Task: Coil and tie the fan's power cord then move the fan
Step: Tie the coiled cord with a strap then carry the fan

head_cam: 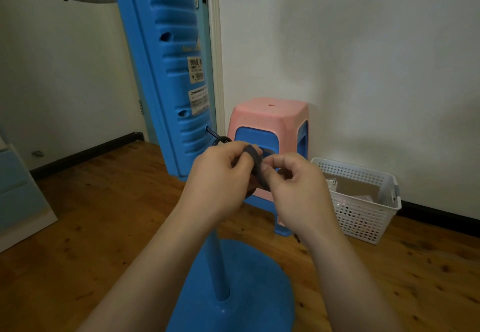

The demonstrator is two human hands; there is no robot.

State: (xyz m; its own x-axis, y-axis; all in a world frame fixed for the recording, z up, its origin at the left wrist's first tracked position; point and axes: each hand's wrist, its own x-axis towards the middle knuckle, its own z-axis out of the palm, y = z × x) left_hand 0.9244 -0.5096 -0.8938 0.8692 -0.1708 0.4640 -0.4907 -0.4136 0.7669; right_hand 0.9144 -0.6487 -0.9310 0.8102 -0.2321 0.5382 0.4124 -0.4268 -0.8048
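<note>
My left hand (220, 178) curled round bunched dark power cord (255, 165), thumb pressing on top. My right hand (298, 186) pinching same dark band from other side, fingertips meeting it between both hands. Cord runs from hole low on blue fan (168, 72) column, small loop showing just above left knuckles. Fan stands on wooden floor (91, 214), round base below my forearms. Pink stool (270, 121) behind hands against wall; white perforated basket (363, 201) right of stool

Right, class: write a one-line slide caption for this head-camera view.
Both hands wrap a dark strap around the coiled cord beside the blue fan.
</note>
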